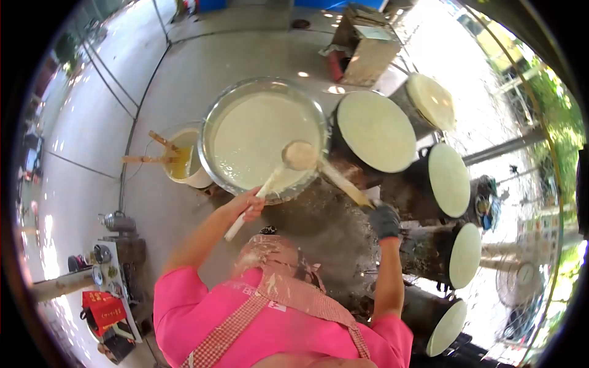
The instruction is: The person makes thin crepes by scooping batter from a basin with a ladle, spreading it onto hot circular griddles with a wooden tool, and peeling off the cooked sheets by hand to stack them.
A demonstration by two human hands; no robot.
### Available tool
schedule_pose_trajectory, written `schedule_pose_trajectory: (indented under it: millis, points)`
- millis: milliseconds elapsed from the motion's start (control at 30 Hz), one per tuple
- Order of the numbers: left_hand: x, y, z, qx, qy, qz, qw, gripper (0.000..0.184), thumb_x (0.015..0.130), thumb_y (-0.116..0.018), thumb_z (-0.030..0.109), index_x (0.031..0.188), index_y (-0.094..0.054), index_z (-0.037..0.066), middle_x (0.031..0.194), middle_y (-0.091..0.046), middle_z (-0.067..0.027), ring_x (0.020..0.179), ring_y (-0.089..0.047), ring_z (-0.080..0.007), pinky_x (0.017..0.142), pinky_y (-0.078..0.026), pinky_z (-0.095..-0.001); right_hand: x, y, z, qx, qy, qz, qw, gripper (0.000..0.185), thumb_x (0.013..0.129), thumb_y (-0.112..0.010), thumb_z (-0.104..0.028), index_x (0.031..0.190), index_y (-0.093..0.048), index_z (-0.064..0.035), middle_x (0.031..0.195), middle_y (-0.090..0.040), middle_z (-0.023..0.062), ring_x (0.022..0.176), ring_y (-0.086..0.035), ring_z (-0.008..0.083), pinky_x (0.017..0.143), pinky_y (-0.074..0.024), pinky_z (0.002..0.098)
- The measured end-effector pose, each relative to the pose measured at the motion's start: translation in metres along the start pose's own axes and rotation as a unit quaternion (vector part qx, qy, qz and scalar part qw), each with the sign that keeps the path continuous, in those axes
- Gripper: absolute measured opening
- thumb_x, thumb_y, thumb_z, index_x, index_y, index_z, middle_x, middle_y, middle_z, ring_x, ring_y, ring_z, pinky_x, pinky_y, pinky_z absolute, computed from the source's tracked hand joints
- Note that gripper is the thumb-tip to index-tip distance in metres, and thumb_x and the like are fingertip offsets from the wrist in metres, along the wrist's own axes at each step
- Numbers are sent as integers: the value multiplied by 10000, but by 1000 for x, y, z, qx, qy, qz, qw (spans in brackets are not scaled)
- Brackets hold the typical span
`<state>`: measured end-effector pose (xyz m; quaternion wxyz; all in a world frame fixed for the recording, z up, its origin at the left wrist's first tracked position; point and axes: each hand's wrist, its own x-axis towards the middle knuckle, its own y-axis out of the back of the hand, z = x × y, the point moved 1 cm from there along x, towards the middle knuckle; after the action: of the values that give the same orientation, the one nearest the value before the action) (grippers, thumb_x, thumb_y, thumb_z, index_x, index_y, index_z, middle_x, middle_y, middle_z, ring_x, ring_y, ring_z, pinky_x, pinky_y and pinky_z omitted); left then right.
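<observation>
The left hand (pixel 250 203) grips a pale stick (pixel 236 226) slanting over the metal basin (pixel 207 153) of creamy liquid (pixel 257 126) — steady keeps it tidy; the round scoop (pixel 299 155) wants level handling — the gloved right hand (pixel 383 221) clasps a wooden handle (pixel 345 184) firmly.

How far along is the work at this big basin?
Looks done: dark pots stand beside the basin with pale round tops, whether lids or contents I can't tell. In hand: the left hand grips a pale stick, the gloved right hand a wooden handle, both reaching the basin. Left: pale liquid fills much of the basin, so probably more to work; how much is unclear.
</observation>
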<state>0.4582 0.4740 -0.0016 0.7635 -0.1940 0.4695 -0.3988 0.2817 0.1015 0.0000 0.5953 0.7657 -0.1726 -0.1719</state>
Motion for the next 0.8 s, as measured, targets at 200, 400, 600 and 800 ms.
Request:
schedule_pose_trajectory:
  millis: [200, 400, 600, 800]
  points:
    - [111, 171, 5, -41, 121, 250, 960, 148, 812, -474, 129, 911, -370, 94, 502, -329, 14, 355, -318, -51, 273, -238, -184, 80, -23, -129, -5, 151, -66, 986, 204, 785, -447, -271, 671, -533, -125, 604, -528, 104, 580, -533, 276, 525, -427, 365]
    - [86, 102, 23, -354, 195, 179, 897, 190, 839, -443, 181, 710, -339, 88, 457, -300, 27, 327, -296, -50, 270, -213, -181, -5, -102, -71, -147, 86, -37, 985, 321, 781, -523, -386, 575, -500, -141, 496, -496, 38, 432, -492, 207, 403, -395, 323]
    - [-42, -76, 137, -155, -35, 93, 983, 197, 834, -531, 187, 782, -351, 126, 514, -304, 54, 349, -273, 0, 263, -199, -123, -47, 6, -134, -70, -71, 40, 994, 287, 769, -559, -362, 737, -589, -78, 612, -589, 155, 513, -572, 270, 427, -435, 352]
    - [-151, -200, 225, 124, -222, 66, 965, 176, 851, -474, 199, 997, -382, 232, 539, -269, 57, 368, -234, -13, 277, -169, -156, 29, 140, -152, 204, 132, 337, 910, 308, 726, -628, -279, 873, -606, -9, 707, -610, 144, 603, -586, 271, 588, -464, 341]
